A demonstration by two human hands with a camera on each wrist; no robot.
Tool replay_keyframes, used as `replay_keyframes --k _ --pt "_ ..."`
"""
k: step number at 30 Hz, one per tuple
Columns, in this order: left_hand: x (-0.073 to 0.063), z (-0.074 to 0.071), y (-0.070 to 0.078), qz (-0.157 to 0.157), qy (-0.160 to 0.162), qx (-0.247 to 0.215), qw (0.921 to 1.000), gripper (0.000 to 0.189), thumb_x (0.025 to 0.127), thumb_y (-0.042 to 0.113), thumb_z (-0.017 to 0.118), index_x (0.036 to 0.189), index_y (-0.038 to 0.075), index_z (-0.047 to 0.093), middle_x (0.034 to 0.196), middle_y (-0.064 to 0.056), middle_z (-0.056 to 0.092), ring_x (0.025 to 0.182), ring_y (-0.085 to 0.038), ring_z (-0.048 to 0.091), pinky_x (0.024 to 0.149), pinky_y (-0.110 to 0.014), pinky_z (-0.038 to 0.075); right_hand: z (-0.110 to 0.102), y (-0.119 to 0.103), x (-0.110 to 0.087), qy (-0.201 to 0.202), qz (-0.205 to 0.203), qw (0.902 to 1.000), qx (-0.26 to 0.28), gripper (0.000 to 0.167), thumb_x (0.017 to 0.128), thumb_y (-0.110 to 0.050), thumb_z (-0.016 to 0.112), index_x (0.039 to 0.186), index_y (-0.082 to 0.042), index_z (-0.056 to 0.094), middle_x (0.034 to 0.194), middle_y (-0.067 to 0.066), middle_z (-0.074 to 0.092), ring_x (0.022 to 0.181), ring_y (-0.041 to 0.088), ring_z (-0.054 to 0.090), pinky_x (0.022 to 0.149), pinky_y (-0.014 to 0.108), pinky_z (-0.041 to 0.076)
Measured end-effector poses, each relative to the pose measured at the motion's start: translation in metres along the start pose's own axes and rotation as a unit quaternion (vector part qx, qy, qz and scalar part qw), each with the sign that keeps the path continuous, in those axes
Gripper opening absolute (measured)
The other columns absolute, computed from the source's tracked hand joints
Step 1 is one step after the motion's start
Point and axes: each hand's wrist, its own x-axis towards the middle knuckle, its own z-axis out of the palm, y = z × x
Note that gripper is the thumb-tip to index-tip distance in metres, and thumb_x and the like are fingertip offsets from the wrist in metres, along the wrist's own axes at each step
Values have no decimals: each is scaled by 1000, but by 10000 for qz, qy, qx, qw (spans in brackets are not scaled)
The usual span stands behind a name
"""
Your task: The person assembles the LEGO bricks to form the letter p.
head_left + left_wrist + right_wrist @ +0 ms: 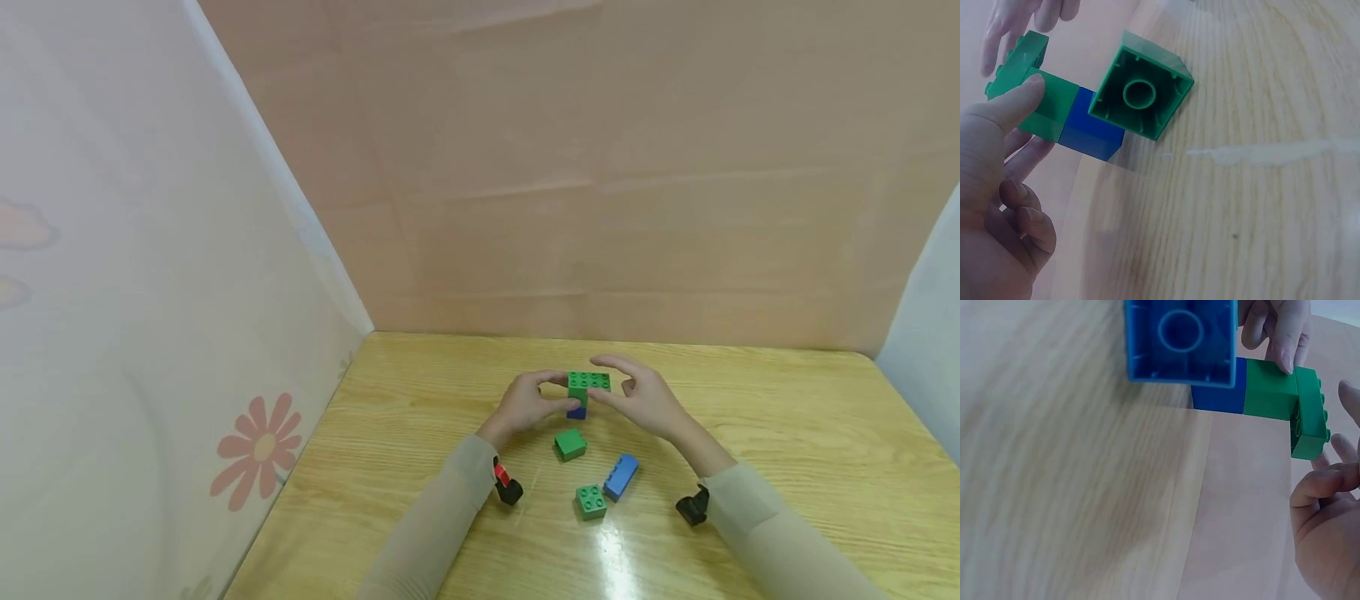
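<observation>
A small stack stands on the table: a blue brick (576, 413) at the bottom, a square green brick (1059, 103) above it, and a long green brick (589, 379) across the top. The long one overhangs to the right. My left hand (527, 405) pinches the square green brick, thumb on its near face. Around the overhanging end, my right hand (647, 406) holds its thumb and fingers spread; the right wrist view shows a gap between its thumb and the studs.
Nearer on the wooden table (420, 400) lie a loose green brick (571, 444) on its side, a loose blue brick (621, 477) on its side, and a studs-up green brick (591, 502). A fabric backdrop (600, 208) rises behind the table.
</observation>
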Motion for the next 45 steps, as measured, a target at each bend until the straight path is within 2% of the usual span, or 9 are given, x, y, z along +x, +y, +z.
replay_keyframes --k 2,5,11,18,26,34,39,42,45 --pt "1 1 1 -3 28 -12 10000 51 88 48 83 132 26 72 118 22 69 125 -9 57 97 -40 48 -2 1 -5 82 -68 9999 -28 57 94 -31 81 145 -18 61 147 9 55 42 7 30 41 28 37" --pt "1 2 2 -8 74 -123 9999 48 88 46 83 131 26 73 117 21 69 96 -10 60 73 -31 48 -4 3 -12 142 -280 9995 -88 56 93 -24 82 144 -16 61 147 9 55 43 7 30 42 29 37" --pt "1 3 7 -19 68 -280 9996 50 89 43 84 134 25 72 117 20 68 64 -10 42 51 -26 35 -8 6 -32 150 -757 9969 -183 55 89 -19 85 140 -12 64 142 10 58 45 3 28 43 27 35" --pt "5 5 5 127 42 -336 9993 49 91 44 81 136 30 70 120 20 67 91 -22 58 61 -27 40 -8 12 -48 116 -1440 9894 -157 59 84 -11 89 138 -7 65 138 15 61 47 -3 28 42 23 34" --pt "10 9 -2 96 8 -180 9998 55 91 43 81 142 27 66 132 19 64 131 -7 52 105 -45 45 -6 19 -49 139 -1563 9876 -35 60 84 -8 88 139 -7 64 140 16 60 48 -5 27 43 22 33" --pt "11 7 6 105 0 -38 9999 51 93 39 81 140 25 68 135 18 64 130 -6 53 103 -42 47 1 9 -59 -197 -1724 9847 128 59 83 -10 89 137 -17 66 134 14 64 52 -7 28 44 20 34" --pt "9 5 12 83 28 -24 10000 46 92 38 81 134 24 71 132 15 66 130 -8 54 102 -40 48 8 -1 -71 -643 -1883 9800 33 52 85 -17 88 133 -11 68 131 17 67 55 -2 36 53 21 44" --pt "8 4 14 93 15 -20 10000 44 92 37 82 132 23 72 129 15 67 128 -8 55 100 -38 49 10 -6 -80 -867 -1900 9778 -164 51 86 -25 88 130 -7 69 130 13 68 80 6 62 75 27 56" --pt "6 2 17 76 11 -27 10000 44 91 38 82 131 22 72 126 16 67 126 -7 55 100 -37 48 12 -10 -87 -1053 -1886 9757 -357 52 87 -31 87 130 -7 69 130 8 69 114 17 66 91 35 57"
